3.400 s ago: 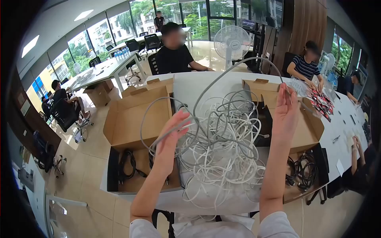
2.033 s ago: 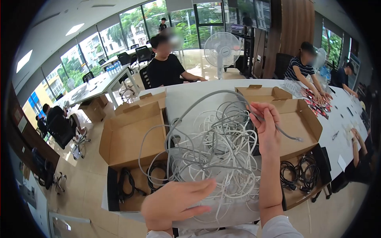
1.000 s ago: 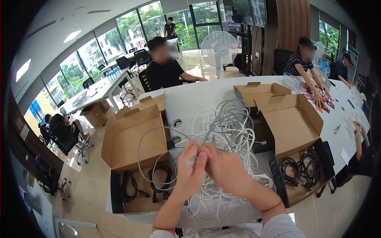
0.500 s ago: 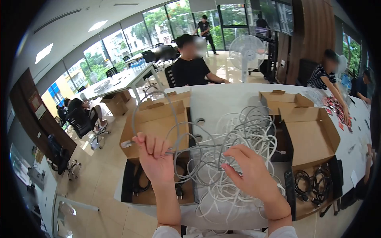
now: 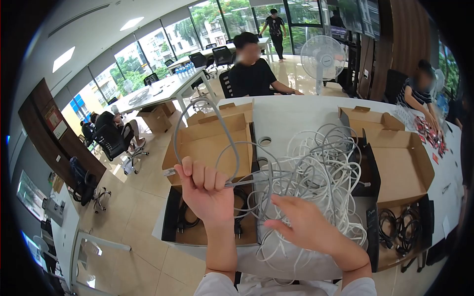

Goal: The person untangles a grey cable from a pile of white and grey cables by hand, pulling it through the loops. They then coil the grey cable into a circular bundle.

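Note:
My left hand [image 5: 206,192] is closed around a grey cable [image 5: 237,158], which rises from the fist in a large loop. Strands of it stretch rightward from the fist into a tangled heap of white and grey cables [image 5: 326,182] on the table. My right hand [image 5: 308,224] sits over the near side of the heap, thumb and fingers apart, close to the grey strands. Whether it touches them is hard to see. Below the left hand, an open cardboard box [image 5: 212,140] has black cables with plugs inside, partly hidden by my wrist.
Right of the heap, another open box [image 5: 395,163] contains coiled black cables [image 5: 407,229]. A person in black [image 5: 252,76] sits across the white table [image 5: 296,111], near a standing fan [image 5: 323,59]. At the far right, a person in stripes [image 5: 417,96] handles small red packets [image 5: 432,133].
The view has shifted, so the scene sits further right. My right hand has moved left relative to the heap, nearer the left hand, which still grips the grey cable.

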Demonstrator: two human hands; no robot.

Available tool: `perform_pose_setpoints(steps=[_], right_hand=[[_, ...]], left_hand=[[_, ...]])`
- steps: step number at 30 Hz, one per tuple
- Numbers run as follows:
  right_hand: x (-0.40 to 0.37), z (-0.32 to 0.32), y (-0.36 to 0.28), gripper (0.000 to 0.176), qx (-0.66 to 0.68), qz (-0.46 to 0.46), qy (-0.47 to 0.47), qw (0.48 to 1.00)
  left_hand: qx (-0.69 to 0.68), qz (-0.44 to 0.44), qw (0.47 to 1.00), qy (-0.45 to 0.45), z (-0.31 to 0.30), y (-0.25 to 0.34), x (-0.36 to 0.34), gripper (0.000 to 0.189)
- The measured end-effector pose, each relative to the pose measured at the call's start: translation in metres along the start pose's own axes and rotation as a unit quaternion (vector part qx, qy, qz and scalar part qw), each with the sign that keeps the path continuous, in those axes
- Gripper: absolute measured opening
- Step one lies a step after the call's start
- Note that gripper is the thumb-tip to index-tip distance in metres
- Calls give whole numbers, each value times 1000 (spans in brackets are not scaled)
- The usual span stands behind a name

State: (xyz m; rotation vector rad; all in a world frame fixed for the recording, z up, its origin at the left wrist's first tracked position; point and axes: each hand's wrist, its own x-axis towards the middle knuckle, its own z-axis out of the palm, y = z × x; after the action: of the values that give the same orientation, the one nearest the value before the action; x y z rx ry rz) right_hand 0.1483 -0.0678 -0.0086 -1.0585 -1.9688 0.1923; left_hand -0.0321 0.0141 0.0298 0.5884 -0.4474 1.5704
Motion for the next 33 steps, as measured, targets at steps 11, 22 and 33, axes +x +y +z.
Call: perform_pose_setpoints(steps=[11, 22, 33], right_hand=[[6, 0, 20, 13, 344, 125, -54, 929], [9, -44, 24, 9, 511, 126, 265, 808], [-2, -44, 1, 15, 88, -239, 115, 960]], left_hand=[[173, 24, 984, -29, 8, -26, -12, 30], [488, -175, 852, -72, 2, -18, -14, 33], [677, -231, 634, -296, -9, -62, -28, 7]])
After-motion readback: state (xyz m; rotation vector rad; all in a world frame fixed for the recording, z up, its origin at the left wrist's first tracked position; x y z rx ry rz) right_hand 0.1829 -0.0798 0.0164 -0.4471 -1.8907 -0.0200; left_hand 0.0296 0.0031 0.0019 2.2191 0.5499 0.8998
